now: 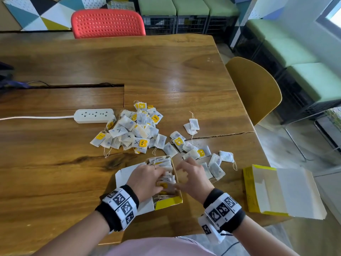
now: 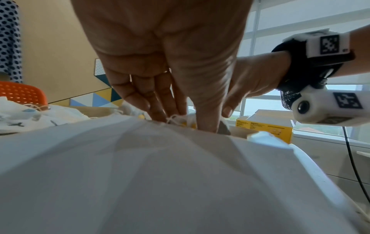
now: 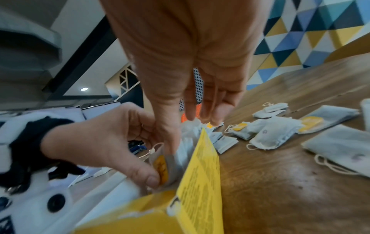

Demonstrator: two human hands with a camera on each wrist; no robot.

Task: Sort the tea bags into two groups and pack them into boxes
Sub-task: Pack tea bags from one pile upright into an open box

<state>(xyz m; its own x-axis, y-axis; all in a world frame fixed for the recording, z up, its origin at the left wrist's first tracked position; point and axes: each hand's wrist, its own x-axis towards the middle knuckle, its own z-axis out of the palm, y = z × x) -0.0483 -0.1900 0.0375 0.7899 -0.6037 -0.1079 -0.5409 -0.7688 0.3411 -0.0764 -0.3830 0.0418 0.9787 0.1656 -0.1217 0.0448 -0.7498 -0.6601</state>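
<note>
- Pinches, in the left hand, a tagged tea bag at the near end of the yellow box: thumb flat on its yellow tag, other fingers curled behind it, so a narrow grip closed round that bag.
- Reaches in with the right hand from the box's right side: fingers straight and loose above the row, thumb dipped among the bags beside the left thumb, a wide grip that holds nothing.
- Shows, in the right wrist view, both thumbs close together over the same end of the row; cannot tell whether they touch.
- Keeps the packed tea bags upright on edge in a row that runs the length of the yellow box, strings and tags poking up between them.
- Stands the yellow box near the front edge of the bench, white lid flap folded out flat to the left under the left wrist.
- Leaves a large heap of loose tea bags just beyond the box, some marked with an X, some with yellow tags.
- Spreads a thinner scatter of bags to the right of the box, past the right hand.
- Lays a second box open at the bench's right front corner, well apart from the hands.
- Sets a white power strip left of the heap, a red chair at the far side and a yellow chair at the right.
</note>
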